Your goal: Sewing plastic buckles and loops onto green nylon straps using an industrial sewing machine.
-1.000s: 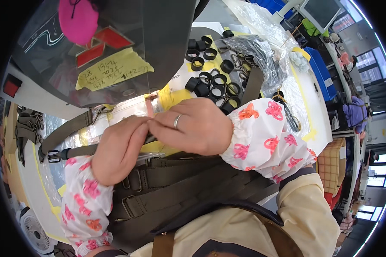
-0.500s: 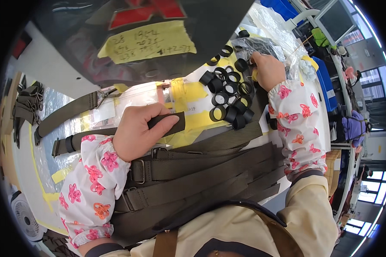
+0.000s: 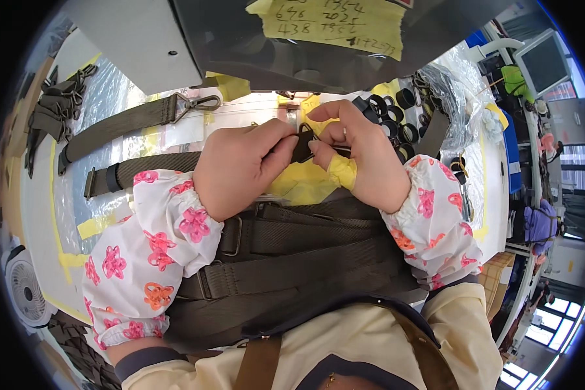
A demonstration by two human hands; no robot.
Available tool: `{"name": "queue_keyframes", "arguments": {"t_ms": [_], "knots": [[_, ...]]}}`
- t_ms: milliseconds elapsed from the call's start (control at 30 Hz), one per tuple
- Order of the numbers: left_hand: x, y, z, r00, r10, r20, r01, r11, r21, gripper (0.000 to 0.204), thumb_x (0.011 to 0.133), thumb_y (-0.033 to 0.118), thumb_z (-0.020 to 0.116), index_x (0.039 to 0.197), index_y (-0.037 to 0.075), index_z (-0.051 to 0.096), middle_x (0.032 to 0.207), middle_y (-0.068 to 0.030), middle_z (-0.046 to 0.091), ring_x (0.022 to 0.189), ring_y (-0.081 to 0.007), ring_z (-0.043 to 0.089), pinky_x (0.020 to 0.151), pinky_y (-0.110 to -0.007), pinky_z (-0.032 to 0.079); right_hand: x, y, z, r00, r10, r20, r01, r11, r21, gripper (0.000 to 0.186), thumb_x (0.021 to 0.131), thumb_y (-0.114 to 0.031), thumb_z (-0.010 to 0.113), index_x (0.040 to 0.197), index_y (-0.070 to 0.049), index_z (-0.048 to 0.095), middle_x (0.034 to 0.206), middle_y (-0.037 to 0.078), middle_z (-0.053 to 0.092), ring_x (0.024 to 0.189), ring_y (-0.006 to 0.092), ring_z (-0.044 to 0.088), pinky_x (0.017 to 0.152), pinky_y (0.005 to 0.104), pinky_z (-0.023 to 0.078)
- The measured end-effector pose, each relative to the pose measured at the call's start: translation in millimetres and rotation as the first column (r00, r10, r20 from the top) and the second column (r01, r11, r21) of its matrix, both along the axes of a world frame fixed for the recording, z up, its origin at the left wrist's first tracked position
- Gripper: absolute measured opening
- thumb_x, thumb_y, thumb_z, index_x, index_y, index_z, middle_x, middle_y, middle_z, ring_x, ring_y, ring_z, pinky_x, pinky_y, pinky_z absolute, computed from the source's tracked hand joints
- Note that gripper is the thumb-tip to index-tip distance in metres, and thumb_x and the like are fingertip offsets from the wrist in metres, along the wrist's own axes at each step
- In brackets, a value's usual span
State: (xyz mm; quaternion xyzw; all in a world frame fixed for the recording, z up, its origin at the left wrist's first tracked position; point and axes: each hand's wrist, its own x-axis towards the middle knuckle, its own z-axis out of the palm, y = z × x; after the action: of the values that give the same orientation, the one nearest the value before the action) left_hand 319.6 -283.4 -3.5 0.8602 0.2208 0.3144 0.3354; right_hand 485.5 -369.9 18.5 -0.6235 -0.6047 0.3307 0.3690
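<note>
My left hand (image 3: 246,168) pinches the end of a dark olive webbing strap (image 3: 159,164) between thumb and fingers. My right hand (image 3: 364,155), with yellow tape round the thumb, meets it at the strap's end. Its fingertips hold a thin metal loop (image 3: 305,128) against the webbing; the rest of that fitting is hidden by my fingers. Beyond my left hand lies another strap (image 3: 120,130), with a metal snap hook (image 3: 198,104) on its end. Close to my right hand are several black rings (image 3: 406,99), heaped together.
A grey machine housing (image 3: 221,45) with a yellow note overhangs the far side. Several stacked straps with metal buckles (image 3: 292,253) lie in front of me. More straps with hooks (image 3: 62,97) lie far left. A small fan (image 3: 27,292) stands at the left, a monitor (image 3: 545,64) at the right.
My right hand has come left from beside the black rings to the strap end, bringing a metal loop. My left hand keeps its pinch on the strap. The view has shifted.
</note>
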Motion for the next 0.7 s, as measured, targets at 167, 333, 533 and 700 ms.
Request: {"name": "queue_keyframes", "arguments": {"t_ms": [167, 333, 533, 700], "knots": [[-2, -6, 2, 0.975, -0.029, -0.222, 0.022, 0.999, -0.036, 0.039, 0.084, 0.005, 0.047, 0.121, 0.010, 0.040, 0.055, -0.0147, 0.054, 0.052, -0.0347, 0.056, 0.047, -0.042, 0.041, -23, -4, -14, 0.938, -0.124, 0.324, 0.034, 0.963, 0.269, 0.026, 0.076, 0.000, 0.062, 0.093, -0.002, 0.043, 0.074, 0.015, 0.056, 0.067, 0.0339, 0.060, 0.058, 0.0329, 0.047], [3, -9, 0, 0.987, -0.003, -0.162, -0.007, 0.998, -0.064, 0.032, 0.083, 0.008, 0.050, 0.115, 0.007, 0.045, 0.062, -0.0146, 0.057, 0.056, -0.0347, 0.056, 0.049, -0.041, 0.042, -26, -9, -13, 0.918, 0.053, 0.393, -0.166, 0.951, 0.260, 0.020, 0.078, -0.002, 0.056, 0.092, -0.005, 0.043, 0.075, 0.009, 0.059, 0.064, 0.0257, 0.061, 0.053, 0.0323, 0.046], [-9, 8, 16, 0.987, -0.054, -0.149, 0.064, 0.996, 0.061, 0.016, 0.077, 0.013, 0.062, 0.089, 0.002, 0.060, 0.066, -0.0124, 0.059, 0.058, -0.0303, 0.058, 0.051, -0.033, 0.044, -28, -11, -5, 0.916, -0.161, -0.367, 0.228, 0.963, 0.145, 0.016, 0.084, -0.004, 0.057, 0.092, 0.000, 0.043, 0.076, 0.006, 0.057, 0.070, 0.0125, 0.061, 0.060, 0.0227, 0.047], [-5, -6, 13, 0.993, -0.003, -0.122, 0.017, 0.993, 0.114, 0.017, 0.071, 0.008, 0.065, 0.087, 0.004, 0.060, 0.067, -0.0108, 0.059, 0.057, -0.0262, 0.059, 0.051, -0.030, 0.045, -20, -2, -13, 0.817, -0.084, -0.570, 0.023, 0.993, -0.113, 0.033, 0.089, -0.025, 0.055, 0.101, 0.005, 0.045, 0.078, 0.009, 0.059, 0.069, 0.0132, 0.061, 0.060, 0.0233, 0.049]]}}
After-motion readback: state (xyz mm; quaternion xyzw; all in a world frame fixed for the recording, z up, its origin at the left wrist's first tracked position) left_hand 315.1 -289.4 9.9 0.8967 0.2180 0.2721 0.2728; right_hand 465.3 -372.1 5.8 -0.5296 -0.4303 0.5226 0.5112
